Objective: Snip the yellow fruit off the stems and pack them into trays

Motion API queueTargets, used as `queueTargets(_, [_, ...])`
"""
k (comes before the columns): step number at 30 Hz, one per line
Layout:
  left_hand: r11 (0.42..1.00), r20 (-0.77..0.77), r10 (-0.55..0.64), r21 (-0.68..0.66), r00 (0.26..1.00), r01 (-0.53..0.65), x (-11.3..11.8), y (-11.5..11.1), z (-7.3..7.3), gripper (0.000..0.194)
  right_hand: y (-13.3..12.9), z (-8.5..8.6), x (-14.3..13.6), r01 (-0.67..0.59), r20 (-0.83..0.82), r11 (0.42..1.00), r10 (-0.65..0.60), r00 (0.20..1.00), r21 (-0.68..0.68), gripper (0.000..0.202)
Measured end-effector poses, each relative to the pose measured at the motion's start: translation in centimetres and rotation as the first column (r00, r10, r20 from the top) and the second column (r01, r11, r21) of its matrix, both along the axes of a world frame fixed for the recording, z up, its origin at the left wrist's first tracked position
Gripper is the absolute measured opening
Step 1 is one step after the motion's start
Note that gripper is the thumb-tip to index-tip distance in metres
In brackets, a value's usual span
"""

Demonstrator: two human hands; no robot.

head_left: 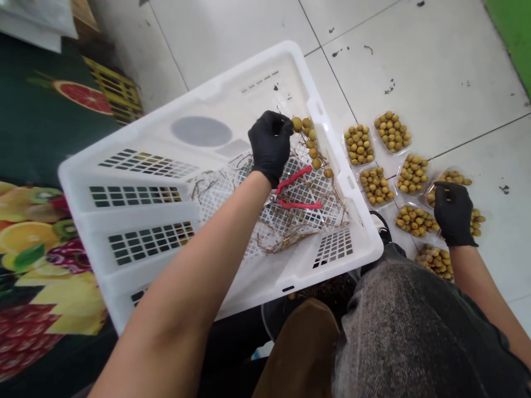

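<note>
**Fruit bunch held in crate, other hand on tray**

I see my left hand point(270, 145), fingers closed on a longan bunch point(310, 145) inside the white crate point(136, 166), above red shears point(295, 193). Right hand point(453, 213) rests loosely curled on a floor fruit tray point(452, 178); grip unclear.

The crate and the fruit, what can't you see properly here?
- Head view: the left hand covers the stem end of the fruit bunch, so its grip is unclear.
- The right hand hides part of one tray.
- The knee blocks the nearest tray.
- The arm covers the scissors' blades.
- The crate's near corner is hidden.
</note>
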State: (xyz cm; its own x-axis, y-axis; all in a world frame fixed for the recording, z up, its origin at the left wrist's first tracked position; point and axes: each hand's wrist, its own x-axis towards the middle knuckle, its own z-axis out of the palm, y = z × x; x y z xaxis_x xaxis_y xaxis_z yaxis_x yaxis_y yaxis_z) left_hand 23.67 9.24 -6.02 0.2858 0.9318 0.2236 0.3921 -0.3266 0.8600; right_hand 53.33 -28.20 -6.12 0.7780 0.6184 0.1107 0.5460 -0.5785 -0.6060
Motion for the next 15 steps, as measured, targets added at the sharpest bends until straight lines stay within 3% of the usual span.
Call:
queueTargets(2, [1.000,0.032,-0.022,0.007,0.999,0.022,-1.0,-1.0,1.4,0.004,2.2,2.8,-1.6,-0.019,-0.055,0.991,0.027,0.998,0.130,0.018])
queueTargets(4, [0.998,0.034,-0.066,0.016,0.997,0.066,-2.1,-2.5,3.5,0.004,5.2,6.4,-3.9,-0.087,-0.139,0.950,0.134,0.981,0.300,0.019])
queueTargets(7, [0.994,0.030,-0.106,0.028,0.994,0.105,-3.3,-5.4,7.6,0.007,10.7,12.0,-8.2,-0.295,-0.165,0.798,0.436,0.885,0.526,0.019])
queueTargets(9, [0.990,0.054,-0.137,0.042,0.989,0.135,-3.7,-7.4,10.4,0.009,14.5,15.1,-10.8,-0.512,-0.122,0.689,0.649,0.751,0.513,0.027])
queueTargets(11, [0.983,0.110,-0.175,0.080,0.978,0.166,-3.9,-9.0,12.8,0.011,17.8,17.4,-12.9,-0.700,-0.098,0.589,0.788,0.607,0.404,0.038])
queueTargets(13, [0.976,0.176,-0.201,0.117,0.964,0.182,-4.1,-10.0,14.5,0.015,20.0,18.7,-14.2,-0.799,-0.099,0.523,0.849,0.519,0.296,0.035])
queueTargets(15, [0.977,0.229,-0.201,0.117,0.953,0.178,-4.2,-10.5,15.4,0.021,21.0,19.1,-15.0,-0.828,-0.102,0.503,0.864,0.494,0.248,0.020])
